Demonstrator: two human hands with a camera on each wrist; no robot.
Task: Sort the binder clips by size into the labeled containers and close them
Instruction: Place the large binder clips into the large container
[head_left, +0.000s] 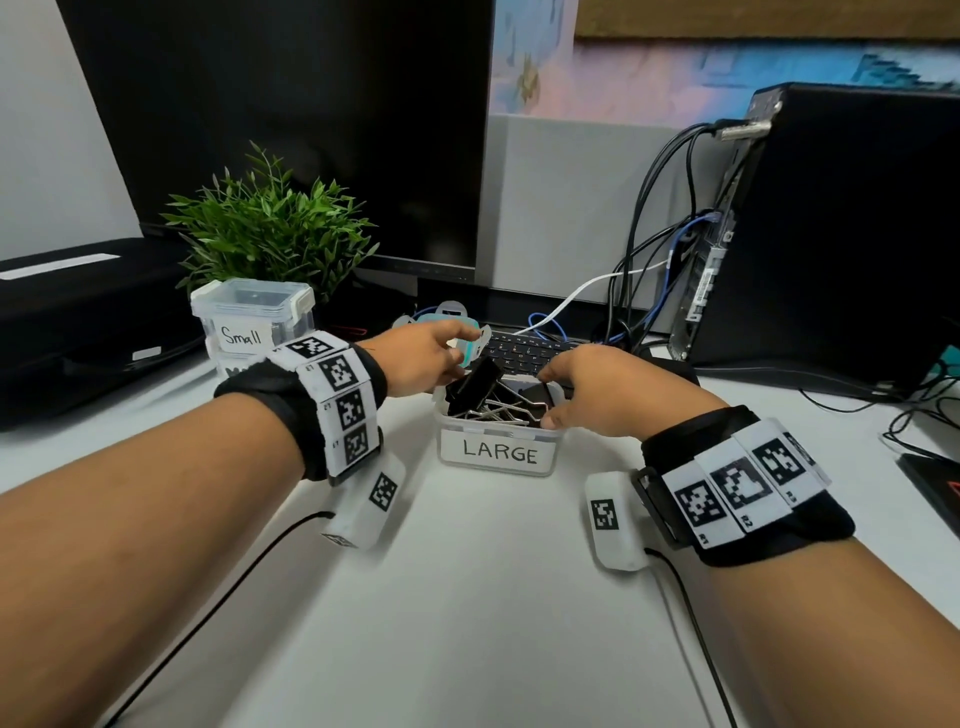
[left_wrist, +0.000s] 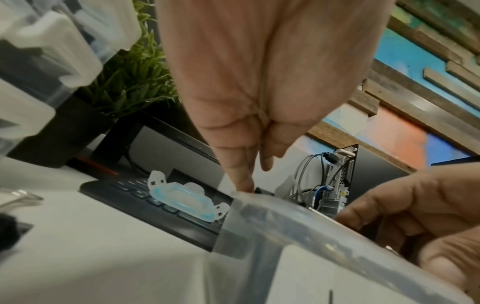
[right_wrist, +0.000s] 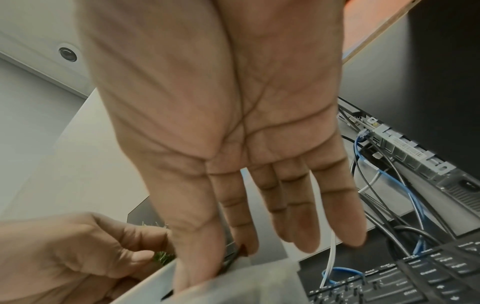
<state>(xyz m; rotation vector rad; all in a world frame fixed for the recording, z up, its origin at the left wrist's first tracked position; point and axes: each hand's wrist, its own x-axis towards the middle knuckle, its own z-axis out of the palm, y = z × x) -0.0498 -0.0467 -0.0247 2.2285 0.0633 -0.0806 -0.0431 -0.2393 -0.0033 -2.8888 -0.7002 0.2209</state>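
The desk (head_left: 493, 597) carried everything in reach. At its far edge stood the monitor (head_left: 291, 130), with the computer tower (head_left: 841, 228) to the right and a tangle of cables (head_left: 660, 249) running into its rear panel. A potted plant (head_left: 270, 228) stood left of the monitor base. A keyboard (head_left: 524, 349) lay behind the work area.

The Small box (head_left: 253, 317) stood at the left, just in front of the plant, with its lid on and both side latches down. It sat on top of another box whose label my left wrist hid.

The LARGE box (head_left: 500, 434) stood at centre, uncovered and filled with black binder clips (head_left: 496, 402); one clip stood tilted above the rim at the left side. Its lid (left_wrist: 182, 198), clear with a blue seal, lay on the keyboard just behind the box.

My left hand (head_left: 421, 358) was at the box's far left corner, fingers curled loosely, with one fingertip (left_wrist: 242, 185) touching the rim. I could not tell whether it pinched the tilted clip.

My right hand (head_left: 608, 392) was over the box's right side. Thumb and index finger (right_wrist: 241, 232) met on a clip inside the rim; the other three fingers were straight and free.
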